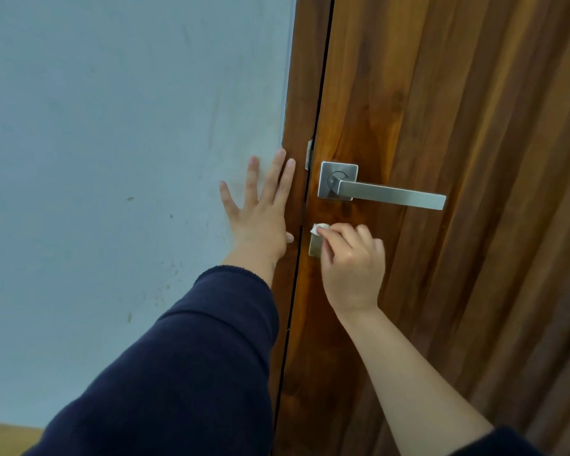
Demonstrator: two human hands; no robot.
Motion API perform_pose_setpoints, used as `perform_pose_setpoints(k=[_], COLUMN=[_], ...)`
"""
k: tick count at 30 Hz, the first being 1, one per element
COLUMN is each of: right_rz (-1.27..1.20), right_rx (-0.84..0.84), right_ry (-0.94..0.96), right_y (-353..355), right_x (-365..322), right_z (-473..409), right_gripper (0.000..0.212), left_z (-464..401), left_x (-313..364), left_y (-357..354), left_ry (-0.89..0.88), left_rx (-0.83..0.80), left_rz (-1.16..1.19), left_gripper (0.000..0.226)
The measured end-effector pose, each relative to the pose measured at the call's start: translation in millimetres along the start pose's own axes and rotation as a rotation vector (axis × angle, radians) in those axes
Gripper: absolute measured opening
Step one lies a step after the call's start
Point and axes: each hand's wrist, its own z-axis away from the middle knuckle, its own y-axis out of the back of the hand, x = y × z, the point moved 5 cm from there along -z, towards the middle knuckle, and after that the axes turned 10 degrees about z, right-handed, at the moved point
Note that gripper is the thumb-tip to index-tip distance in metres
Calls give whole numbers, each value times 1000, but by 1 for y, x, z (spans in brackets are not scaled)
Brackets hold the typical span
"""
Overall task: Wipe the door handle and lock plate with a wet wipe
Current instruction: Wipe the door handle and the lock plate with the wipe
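Pale wall (112,159) fills the frame's left, where the left hand (260,222) rests with fingers spread, while the right hand (351,261), fingers pinching the wet wipe (317,228), rubs the lock plate (314,247) at centre, so the door handle (392,194) just above probably comes next.

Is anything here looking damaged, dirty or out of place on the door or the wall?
The pale blue wall carries small brown specks and faint scuffs beside the flat left hand. The brushed-metal lever handle sits level and looks intact. The right hand presses a white wipe on the lower metal plate.
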Motion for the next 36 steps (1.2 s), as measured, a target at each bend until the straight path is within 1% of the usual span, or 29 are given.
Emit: perform_pose_setpoints(k=[2, 4, 7, 9, 13, 17, 22, 27, 31, 33, 36], right_rz=[42, 45, 25, 47, 71, 84, 70, 154, 154, 153, 162], right_rx=[12, 6, -47, -66, -14, -58, 64, 37, 57, 34, -15], right_ry=[-44, -65, -9, -23, -82, -14, -26, 101, 68, 67, 102], right_y=[1, 0, -1, -1, -1, -5, -3, -13, -9, -10, -13], right_x=[4, 0, -8, -1, 6, -1, 9, 1, 9, 3, 4], right_z=[-2, -9, 0, 12, 5, 13, 11, 23, 20, 21, 33], right_gripper=[24, 18, 14, 14, 13, 9, 12, 11, 14, 13, 7], left_z=[-1, 0, 1, 1, 0, 2, 1, 2, 1, 2, 4], left_x=[0, 0, 0, 0, 1, 2, 2, 3, 2, 3, 5], left_y=[-1, 0, -1, -1, -1, -1, 0, -1, 1, 1, 1], left_ry=[4, 3, 6, 7, 16, 26, 29, 37, 41, 41, 44], left_rx=[-4, -1, -2, -7, -2, 12, 8, -4, -1, 2, 1], left_rz=[-4, 5, 22, 25, 21, 27, 18, 9, 7, 8, 19], left_gripper=[126, 125, 124, 125, 126, 126, 125, 125, 125, 125, 124])
